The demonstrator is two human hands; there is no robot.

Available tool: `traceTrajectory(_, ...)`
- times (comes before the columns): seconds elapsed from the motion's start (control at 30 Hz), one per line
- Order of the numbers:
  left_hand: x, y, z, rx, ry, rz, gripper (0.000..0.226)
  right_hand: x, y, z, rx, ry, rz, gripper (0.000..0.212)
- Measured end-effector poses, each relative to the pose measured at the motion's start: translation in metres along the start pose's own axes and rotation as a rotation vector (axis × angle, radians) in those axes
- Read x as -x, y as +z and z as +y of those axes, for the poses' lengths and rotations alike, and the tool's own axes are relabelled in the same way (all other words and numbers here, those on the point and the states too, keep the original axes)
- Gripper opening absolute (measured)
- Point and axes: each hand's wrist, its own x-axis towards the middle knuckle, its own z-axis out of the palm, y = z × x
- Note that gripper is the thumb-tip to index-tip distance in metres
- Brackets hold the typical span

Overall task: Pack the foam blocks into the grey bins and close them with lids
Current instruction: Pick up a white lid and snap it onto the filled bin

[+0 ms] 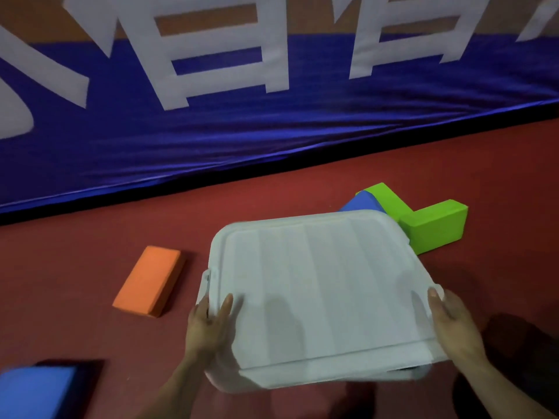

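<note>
Holding: left hand (208,325) and right hand (453,322) are clasping the grey bin (272,379) by its two sides, lower centre of the frame.
Fingers: each thumb is lying on the rim of the lid (317,285); the other fingers are curling round the sides and passing out of sight underneath.
Lid: sitting on the bin and tilting with it; the near edge is blurring, so I cannot tell whether it is clicked down all round.
Loose blocks: orange block (149,279) is lying flat on the red floor (90,252), left of the bin and apart from it; green block (423,222) and blue block (360,204) are touching each other at the bin's upper right corner, partly hidden behind it.
Lower left corner: something blue (33,391) inside a dark rim, too blurred to name.
Stage, as I am judging it: this bin is looking closed; three blocks are waiting unpacked.
Risks: an unlatched lid could be sliding off under the tilt; setting the bin down blind could be trapping the green or blue block beneath its far corner.
</note>
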Motion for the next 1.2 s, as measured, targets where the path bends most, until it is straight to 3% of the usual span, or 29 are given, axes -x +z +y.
traceTrajectory(0.13, 0.003, 0.012, -0.001, -0.137, -0.013, 0.075, 0.081, 0.003, 0.02, 0.033, 0.08, 0.049, -0.008, 0.079)
traceTrajectory(0.23, 0.0, 0.01, 0.0, -0.131, -0.007, 0.071, 0.074, 0.014, 0.028, 0.029, 0.105, 0.087, -0.006, 0.062)
traceTrajectory(0.37, -0.005, 0.006, -0.002, -0.134, -0.004, 0.058, 0.066, 0.018, 0.035, 0.028, 0.135, 0.119, -0.006, 0.067)
traceTrajectory(0.63, 0.001, 0.0, -0.016, -0.142, -0.069, 0.033, 0.088, 0.031, 0.029, 0.02, 0.153, 0.284, -0.059, 0.055)
traceTrajectory(0.73, 0.008, -0.003, -0.014, -0.162, -0.064, 0.034, 0.071, 0.038, 0.028, 0.019, 0.202, 0.299, -0.067, 0.051)
traceTrajectory(0.9, 0.004, -0.001, -0.005, -0.221, -0.077, 0.034, 0.062, 0.031, 0.026, 0.019, 0.334, 0.266, -0.134, 0.059)
traceTrajectory(1.0, -0.013, 0.003, 0.0, -0.233, -0.045, 0.021, 0.071, 0.015, 0.026, 0.014, 0.41, 0.209, -0.214, 0.079)
traceTrajectory(1.2, -0.034, 0.013, 0.007, -0.359, -0.111, 0.056, 0.082, -0.006, 0.031, 0.012, 0.495, 0.257, -0.266, 0.091)
